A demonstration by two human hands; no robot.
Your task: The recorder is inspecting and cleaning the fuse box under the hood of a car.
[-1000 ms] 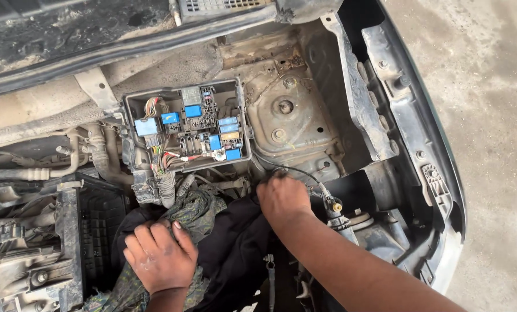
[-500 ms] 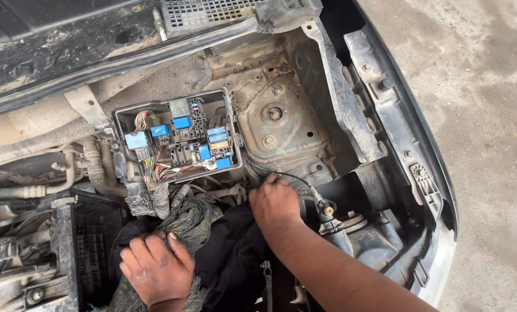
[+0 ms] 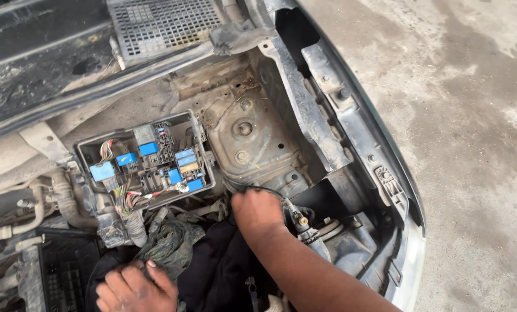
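right hand [image 3: 257, 211] closed around black cable [image 3: 270, 190] beside open fuse box [image 3: 148, 164], keeping it clear | left hand [image 3: 134, 289] spread flat, pinning dark cloth [image 3: 212, 271] over engine bay

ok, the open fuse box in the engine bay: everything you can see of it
The fuse box is a dark, dusty plastic tray, roughly rectangular, with no lid on it, sitting tilted beside the rusty strut tower. Inside are several blue relays, one grey block, rows of small fuses and a metal bolt terminal with a red lead. A bundle of coloured wires spills out at its lower left edge into a taped loom. Neither hand touches it; the right hand is just below its right corner, the left hand lower down on cloth.
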